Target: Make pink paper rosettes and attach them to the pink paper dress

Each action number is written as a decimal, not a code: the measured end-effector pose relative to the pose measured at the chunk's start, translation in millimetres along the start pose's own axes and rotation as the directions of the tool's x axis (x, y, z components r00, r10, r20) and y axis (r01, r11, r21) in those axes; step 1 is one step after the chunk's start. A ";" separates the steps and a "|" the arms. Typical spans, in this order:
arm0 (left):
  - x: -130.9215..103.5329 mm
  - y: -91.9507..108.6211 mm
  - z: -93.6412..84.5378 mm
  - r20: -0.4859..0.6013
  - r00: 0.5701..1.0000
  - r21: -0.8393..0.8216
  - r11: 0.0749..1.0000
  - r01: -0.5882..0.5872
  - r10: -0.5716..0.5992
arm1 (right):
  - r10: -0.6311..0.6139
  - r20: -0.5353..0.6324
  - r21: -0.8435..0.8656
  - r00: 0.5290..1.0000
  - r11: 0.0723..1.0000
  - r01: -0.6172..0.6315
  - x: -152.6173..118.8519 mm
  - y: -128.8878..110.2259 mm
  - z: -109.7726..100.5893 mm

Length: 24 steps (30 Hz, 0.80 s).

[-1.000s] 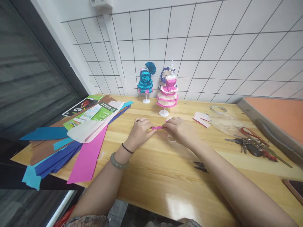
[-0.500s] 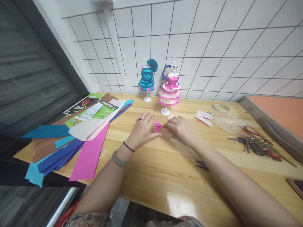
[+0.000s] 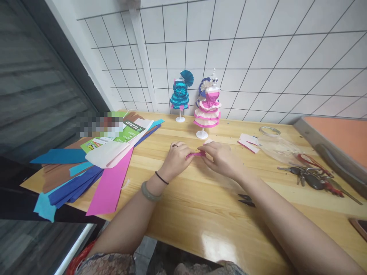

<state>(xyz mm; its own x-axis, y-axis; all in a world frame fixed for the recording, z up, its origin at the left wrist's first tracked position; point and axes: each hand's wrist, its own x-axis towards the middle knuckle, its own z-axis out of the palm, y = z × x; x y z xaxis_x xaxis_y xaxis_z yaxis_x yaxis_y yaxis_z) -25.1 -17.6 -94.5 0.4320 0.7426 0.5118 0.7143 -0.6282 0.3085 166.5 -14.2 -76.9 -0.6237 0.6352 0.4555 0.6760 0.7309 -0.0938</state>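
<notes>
Pink pleated paper (image 3: 196,154) spans the gap between the two hands, over the middle of the desk (image 3: 177,217), on the near side of the dress stands; it is seen nearly edge-on, folds running lengthwise; left hand (image 3: 177,159): thumb and index fingers clamped on the paper's left end; right hand (image 3: 220,156): fingers bent at its right end, thumb lower; whether they pinch it cannot be told.

Behind the hands: teal paper dress (image 3: 180,95) on a white stand, upright; to its right, pink-and-white tiered dress (image 3: 207,114), also upright, with a blue-and-white fan-shaped piece partly hidden behind it.

Left side of desk: overlapping paper strips in brown, blue and teal; magenta strip (image 3: 110,191) nearest the person; green printed packet (image 3: 132,131) among them, partly under a folded pale sheet.

Right side: pink-edged white scrap (image 3: 249,143); tape roll (image 3: 269,131) just beyond it; bunch of keys (image 3: 314,180) nearer; dark pointed tool tips (image 3: 246,200) beside the right forearm, remainder hidden.
</notes>
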 end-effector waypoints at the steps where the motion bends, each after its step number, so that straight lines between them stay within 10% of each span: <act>1: -0.1 0.6 -0.5 0.001 1.000 -0.006 1.000 0.006 -0.006 | 0.001 0.000 0.010 1.000 1.000 -0.001 0.1 -1.0 -0.6; 13: 1.3 -2.1 -1.9 0.035 0.994 -0.262 0.958 0.112 -0.107 | 0.026 -0.038 0.096 0.999 0.995 -0.022 0.3 3.0 3.9; 24: -0.5 -6.6 -9.7 0.342 0.903 -0.740 0.518 0.429 -0.259 | 0.237 0.129 0.546 0.963 0.794 -0.268 -0.2 4.0 -10.2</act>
<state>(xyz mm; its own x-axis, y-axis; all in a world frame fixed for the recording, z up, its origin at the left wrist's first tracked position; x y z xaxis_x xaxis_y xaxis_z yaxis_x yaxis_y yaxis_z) -35.3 -16.0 -89.1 0.3935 0.9129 0.1082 0.1481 -0.1792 0.9726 173.3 -14.0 -68.4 -0.4912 0.8168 0.3024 0.4897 0.5461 -0.6797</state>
